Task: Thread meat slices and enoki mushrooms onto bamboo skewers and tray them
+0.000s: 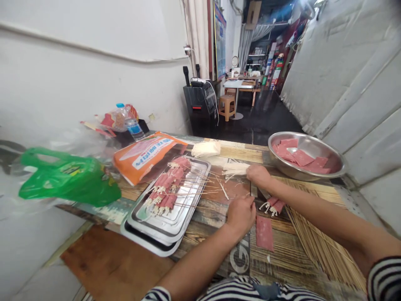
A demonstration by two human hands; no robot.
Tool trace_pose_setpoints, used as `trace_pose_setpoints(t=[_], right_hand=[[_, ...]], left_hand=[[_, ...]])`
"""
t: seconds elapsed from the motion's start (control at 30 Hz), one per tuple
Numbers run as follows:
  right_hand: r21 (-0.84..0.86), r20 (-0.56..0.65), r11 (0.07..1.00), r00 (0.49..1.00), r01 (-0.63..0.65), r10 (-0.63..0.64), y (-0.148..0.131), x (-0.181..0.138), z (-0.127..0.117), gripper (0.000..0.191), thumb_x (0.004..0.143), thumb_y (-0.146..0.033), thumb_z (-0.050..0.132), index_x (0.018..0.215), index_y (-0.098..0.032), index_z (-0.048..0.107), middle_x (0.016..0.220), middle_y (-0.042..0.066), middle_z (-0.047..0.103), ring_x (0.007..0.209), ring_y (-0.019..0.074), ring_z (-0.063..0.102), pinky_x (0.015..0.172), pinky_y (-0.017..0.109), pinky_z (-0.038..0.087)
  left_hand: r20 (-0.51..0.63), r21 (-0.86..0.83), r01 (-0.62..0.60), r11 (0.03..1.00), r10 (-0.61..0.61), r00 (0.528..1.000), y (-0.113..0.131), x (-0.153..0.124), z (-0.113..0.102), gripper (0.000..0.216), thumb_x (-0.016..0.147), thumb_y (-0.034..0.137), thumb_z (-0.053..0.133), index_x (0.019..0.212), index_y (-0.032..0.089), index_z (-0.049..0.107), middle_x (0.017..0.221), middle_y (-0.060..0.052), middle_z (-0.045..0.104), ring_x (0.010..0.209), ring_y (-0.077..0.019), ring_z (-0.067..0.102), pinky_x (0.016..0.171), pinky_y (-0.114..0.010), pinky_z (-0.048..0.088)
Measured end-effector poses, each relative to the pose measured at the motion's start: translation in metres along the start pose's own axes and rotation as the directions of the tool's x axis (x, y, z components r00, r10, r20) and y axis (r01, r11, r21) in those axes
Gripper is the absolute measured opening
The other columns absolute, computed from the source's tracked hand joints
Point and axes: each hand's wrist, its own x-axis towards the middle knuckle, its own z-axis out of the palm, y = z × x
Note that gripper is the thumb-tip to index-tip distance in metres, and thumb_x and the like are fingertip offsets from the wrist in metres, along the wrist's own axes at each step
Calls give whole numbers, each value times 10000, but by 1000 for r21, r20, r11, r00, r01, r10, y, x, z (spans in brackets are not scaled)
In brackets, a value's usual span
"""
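Note:
My right hand (258, 175) is closed at the right end of a loose bunch of enoki mushrooms (234, 168). My left hand (241, 214) is nearer to me, its fingers curled together; anything in them is hidden. Just right of it lies a flat pink meat slice (265, 233). Meat rolls filled with enoki (275, 205) lie partly beneath my right forearm. On the stacked metal trays (188, 213) to the left rest several skewered meat-and-enoki rolls (169, 184), sticks pointing right. Another enoki bunch (206, 149) sits behind the tray.
A steel bowl (308, 175) of meat slices stands at the back right. Many bamboo skewers (316, 234) lie under and beside my right forearm. An orange packet (147, 154), a green plastic bag (69, 177) and a water bottle (133, 125) occupy the left side. A wall borders the table's left.

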Motion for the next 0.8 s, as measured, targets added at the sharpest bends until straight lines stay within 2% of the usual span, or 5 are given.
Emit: trace_pose_setpoints(t=[0.23, 0.43, 0.67, 0.73, 0.8], right_hand=[[38, 42, 996, 996, -83, 82, 13, -8, -18, 351, 925, -220, 381, 863, -83, 699, 861, 169, 693, 804, 216, 642, 657, 274, 403], [65, 17, 984, 986, -168, 168, 5, -11, -31, 312, 900, -213, 416, 972, -59, 678, 1011, 212, 667, 942, 267, 632, 682, 284, 422], [169, 126, 977, 986, -129, 109, 13, -1, -24, 259, 809, -199, 524, 928, -45, 695, 1007, 214, 684, 921, 265, 644, 746, 289, 442], [225, 158, 968, 985, -109, 74, 17, 2, -22, 216, 780, -191, 549, 861, -62, 703, 985, 201, 689, 911, 248, 639, 739, 271, 430], [303, 191, 948, 981, -97, 39, 21, 2, -23, 147, 744, -179, 572, 750, -93, 691, 874, 156, 698, 831, 213, 630, 697, 250, 411]], left_hand=[[27, 5, 21, 1000, -22, 999, 0, 1, 0, 222, 857, 178, 505, 913, 191, 719, 854, -82, 714, 818, -214, 646, 777, -327, 523], [14, 8, 14, 1000, -14, 1000, -1, 1, 2, 232, 860, 177, 502, 938, 184, 720, 892, -88, 718, 844, -225, 648, 786, -336, 521], [43, 21, 2, 1000, -3, 999, -1, 2, 2, 225, 868, 188, 502, 929, 190, 719, 896, -83, 720, 862, -221, 651, 802, -328, 516], [54, 10, 1, 1000, -1, 999, -1, 1, 2, 225, 869, 191, 505, 933, 190, 721, 900, -83, 723, 858, -219, 654, 815, -332, 514], [51, -15, 0, 1000, 1, 999, -2, 0, 3, 225, 862, 185, 511, 940, 179, 722, 907, -94, 723, 870, -227, 654, 831, -345, 510]])
